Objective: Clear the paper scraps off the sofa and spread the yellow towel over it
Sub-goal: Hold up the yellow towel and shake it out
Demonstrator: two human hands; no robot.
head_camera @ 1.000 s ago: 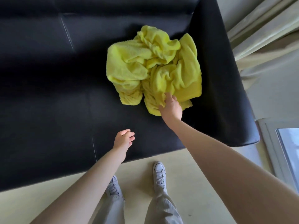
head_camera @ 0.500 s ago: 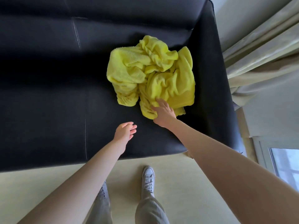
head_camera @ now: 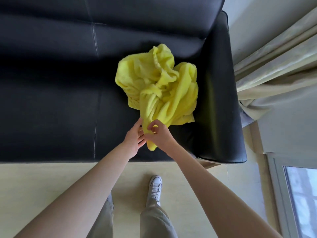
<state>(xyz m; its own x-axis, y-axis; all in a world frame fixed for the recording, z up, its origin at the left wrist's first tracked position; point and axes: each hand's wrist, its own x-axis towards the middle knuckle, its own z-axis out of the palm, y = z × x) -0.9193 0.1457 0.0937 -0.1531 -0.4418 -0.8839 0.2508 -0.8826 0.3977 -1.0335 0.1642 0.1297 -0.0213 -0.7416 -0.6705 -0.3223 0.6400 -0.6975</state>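
Yellow towel (head_camera: pixel 159 86): crumpled on black sofa (head_camera: pixel 68 100) seat (right end, beside armrest). Right hand (head_camera: pixel 158 134): fingers pinching its near corner. Left hand (head_camera: pixel 135 136): fingers straight, touching same corner.

A black leather sofa (head_camera: pixel 60 107) carries a crumpled yellow towel (head_camera: pixel 159 86) on its seat, toward three o'clock, near the armrest (head_camera: pixel 217 100).

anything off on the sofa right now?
Only the yellow towel: it sits bunched in a heap at the sofa's right end, not spread. The right hand pinches its near corner and the left hand touches it. No paper scraps visible.
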